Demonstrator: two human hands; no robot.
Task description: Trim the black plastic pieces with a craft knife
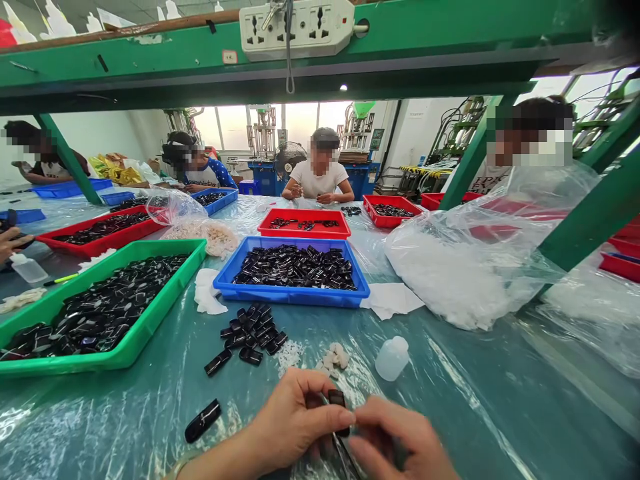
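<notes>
Close to the table's front edge, my left hand (295,417) pinches a small glossy black plastic piece (337,398) between thumb and fingers. My right hand (400,437) meets it from the right, its fingers curled around slim metal tweezers (344,456) that point up at the piece; the grip is partly hidden. A single black piece (203,421) lies to the left. Beyond my hands is a loose pile of black pieces (254,330), beside small clear bits (290,356) and crumpled whitish bits (334,359). A small translucent bottle (393,359) stands at the right.
A blue tray (290,297) and a green tray (120,358) hold many black pieces. Behind is a red tray (306,233). A clear bag of white material (450,280) sits at right. A green shelf beam (150,70) crosses overhead. Several people work across the table.
</notes>
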